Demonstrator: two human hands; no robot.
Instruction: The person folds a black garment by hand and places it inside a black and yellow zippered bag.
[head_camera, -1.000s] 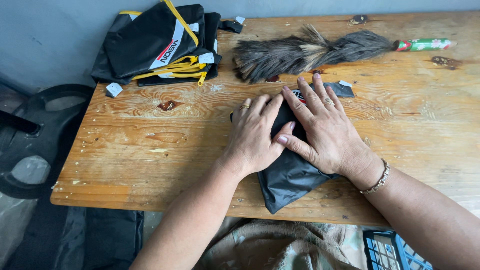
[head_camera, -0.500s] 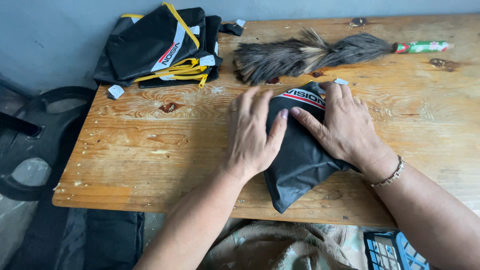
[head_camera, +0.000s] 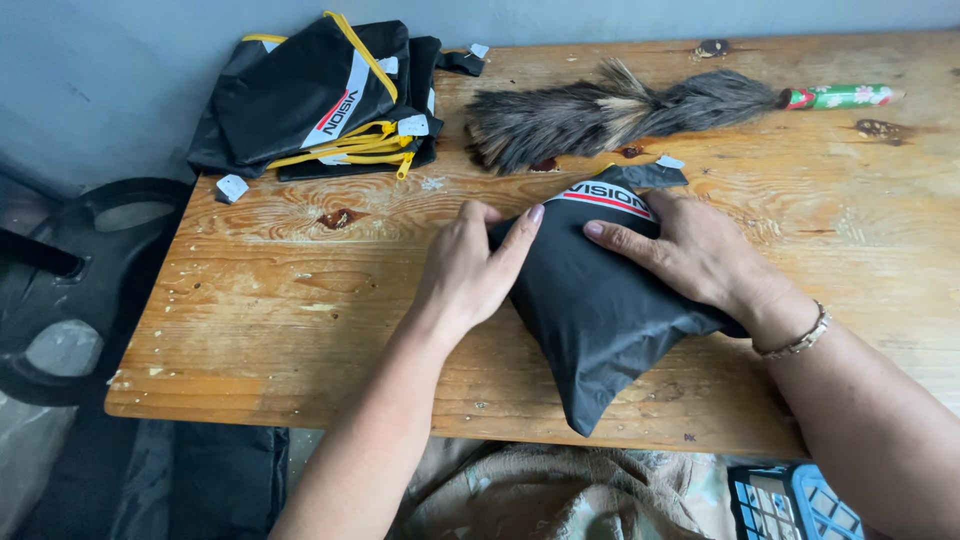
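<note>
We press a folded black fabric bag (head_camera: 600, 300) flat on the wooden table (head_camera: 300, 310), near its front edge and a little right of the middle, with one pointed corner of the bag reaching out to that edge. Our left hand (head_camera: 470, 270) lies against the bag's left side, the fingers close together and curled over the fold, the thumb stretched up along the top edge of the cloth. Our right hand (head_camera: 695, 250) rests flat on the bag's upper right part, fingers together and extended toward the white and red printed stripe near its top; neither hand grips the bag, both simply bear down on it and touch it. A thin bracelet (head_camera: 795, 340) sits on the right wrist. Behind the bag, well apart from our hands, a feather duster (head_camera: 610, 110) lies across the table, its dark plume pointing left and its green and red patterned handle pointing right. At the far left corner of the table sits a pile of black bags with yellow straps (head_camera: 320, 100), small white tags hanging from them, and one such tag lies loose on the wood just beside the pile. Left of the table a black round weight plate (head_camera: 70, 290) lies on the floor. At the bottom right edge of the view we see a blue crate (head_camera: 790, 505), partly cut off.
</note>
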